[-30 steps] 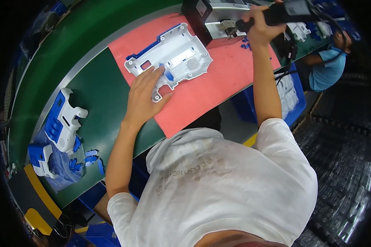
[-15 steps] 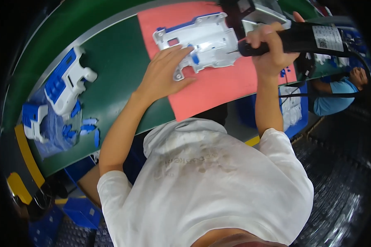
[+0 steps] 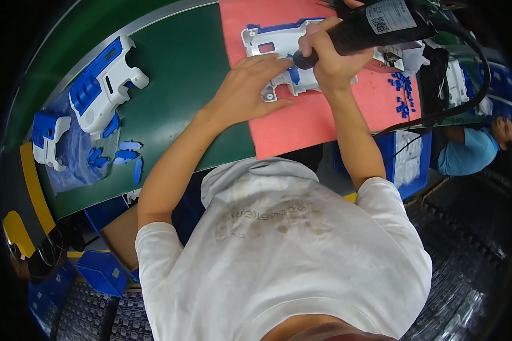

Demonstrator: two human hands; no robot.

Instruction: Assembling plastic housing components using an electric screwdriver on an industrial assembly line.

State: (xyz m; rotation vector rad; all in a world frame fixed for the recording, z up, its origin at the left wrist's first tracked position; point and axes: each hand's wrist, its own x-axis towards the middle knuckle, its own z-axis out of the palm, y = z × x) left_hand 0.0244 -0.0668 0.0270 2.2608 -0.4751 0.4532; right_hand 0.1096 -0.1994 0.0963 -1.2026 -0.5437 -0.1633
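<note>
The right hand [image 3: 331, 57] is clenched around a black electric screwdriver [image 3: 375, 25] bearing a white rectangular label, its tip on the white-and-blue plastic toy shell [image 3: 279, 42]. The left hand [image 3: 247, 91] presses flat on that shell, on a salmon-pink mat [image 3: 301, 122]. Left of both hands lie assembled blue-and-white shells [image 3: 102, 79] on clear plastic film [image 3: 74, 165].

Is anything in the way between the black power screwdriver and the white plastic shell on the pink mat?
Nothing visible. The right hand holds the black power screwdriver with its tip down at the white plastic shell. The left hand rests on the shell's near edge, beside the tip, not under it.
</note>
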